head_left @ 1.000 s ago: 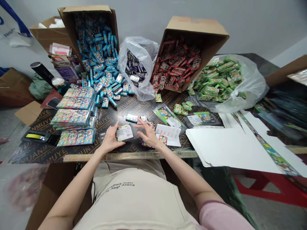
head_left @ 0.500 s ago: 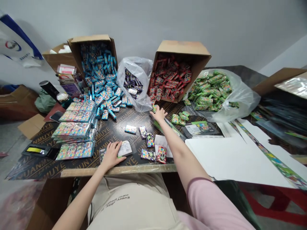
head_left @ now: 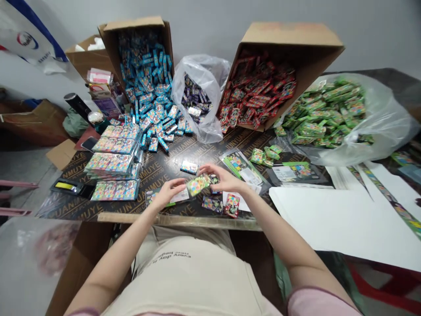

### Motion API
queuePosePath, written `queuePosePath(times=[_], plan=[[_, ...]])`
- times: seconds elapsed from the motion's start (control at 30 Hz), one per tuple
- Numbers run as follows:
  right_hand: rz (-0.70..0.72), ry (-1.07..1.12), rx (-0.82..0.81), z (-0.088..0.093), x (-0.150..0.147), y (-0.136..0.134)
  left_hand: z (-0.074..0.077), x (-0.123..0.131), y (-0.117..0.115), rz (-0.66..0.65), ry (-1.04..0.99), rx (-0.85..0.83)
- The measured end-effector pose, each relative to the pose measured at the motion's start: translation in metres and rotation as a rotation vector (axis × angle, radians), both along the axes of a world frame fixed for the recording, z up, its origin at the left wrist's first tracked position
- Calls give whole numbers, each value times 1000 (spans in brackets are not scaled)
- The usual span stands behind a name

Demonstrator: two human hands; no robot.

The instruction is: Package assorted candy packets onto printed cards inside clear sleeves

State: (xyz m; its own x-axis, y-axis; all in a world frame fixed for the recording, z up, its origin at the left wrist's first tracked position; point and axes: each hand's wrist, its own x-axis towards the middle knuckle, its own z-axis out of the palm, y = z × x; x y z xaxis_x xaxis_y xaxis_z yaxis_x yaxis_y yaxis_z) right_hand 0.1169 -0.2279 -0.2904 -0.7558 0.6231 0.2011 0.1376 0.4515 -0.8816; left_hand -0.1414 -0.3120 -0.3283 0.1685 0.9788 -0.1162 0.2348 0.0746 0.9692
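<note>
Colourful packet is held clamped between the left hand and right hand.

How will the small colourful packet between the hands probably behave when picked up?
The packet probably feels light and stiff, since its edges look straight beside the fingertips. Its glossy surface may slip a little. Being flat, it likely will not roll.
</note>
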Motion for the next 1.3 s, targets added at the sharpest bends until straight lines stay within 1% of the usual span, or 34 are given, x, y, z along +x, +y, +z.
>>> queuePosePath(times=[0.03,0.07,0.1,0.13,0.23,0.27,0.33,0.4,0.43,0.5,0.57,0.63,0.67,0.73,0.77,0.8,0.87,0.93,1.0,1.07,1.13,1.17,1.2,1.23,1.3], plan=[[95,0,-24,2,-7,-15,6,5,2,-95,-76,-115],[132,5,-24,3,-14,-27,11,10,4,-141,-125,-188],[119,18,-5,3,-19,-35,15,13,4,-152,-165,-237],[69,32,30,1,-24,-41,17,16,4,-112,-199,-258],[-163,39,205,-12,-34,-48,18,20,-2,118,-320,-289],[-208,22,268,-18,-38,-49,18,20,-4,170,-354,-302],[-254,-19,385,-28,-46,-53,16,21,-7,214,-384,-298],[-287,-42,481,-34,-54,-58,12,20,-8,209,-385,-275],[-310,-43,515,-36,-57,-60,10,18,-8,196,-354,-247],[-363,-37,555,-38,-58,-62,5,12,-7,173,-239,-162],[-425,-36,572,-39,-53,-60,-2,1,-5,183,-109,-63],[-478,-60,585,-43,-45,-55,-9,-12,-4,161,128,72],[-493,-87,594,-46,-41,-52,-13,-18,-4,116,294,142],[-491,-172,611,-53,-35,-49,-20,-26,-6,-25,667,274],[-482,-227,617,-56,-34,-48,-23,-29,-8,-88,806,316],[-471,-283,620,-58,-33,-49,-26,-31,-10,-124,883,340],[-441,-377,609,-58,-33,-53,-28,-33,-13,-135,932,389],[-364,-413,570,-56,-33,-57,-28,-34,-15,-120,925,444],[-249,-393,507,-51,-33,-60,-25,-36,-16,-131,883,489],[-145,-339,435,-47,-31,-59,-21,-38,-16,-175,821,526],[-91,-263,358,-45,-30,-55,-17,-38,-15,-210,761,556],[-92,-214,311,-45,-30,-52,-15,-38,-14,-204,734,569],[-130,-148,257,-44,-31,-50,-13,-37,-13,-173,710,580],[-209,-65,194,-44,-34,-49,-11,-36,-12,-114,682,588],[-440,150,19,-41,-44,-47,-7,-30,-8,69,604,589]])
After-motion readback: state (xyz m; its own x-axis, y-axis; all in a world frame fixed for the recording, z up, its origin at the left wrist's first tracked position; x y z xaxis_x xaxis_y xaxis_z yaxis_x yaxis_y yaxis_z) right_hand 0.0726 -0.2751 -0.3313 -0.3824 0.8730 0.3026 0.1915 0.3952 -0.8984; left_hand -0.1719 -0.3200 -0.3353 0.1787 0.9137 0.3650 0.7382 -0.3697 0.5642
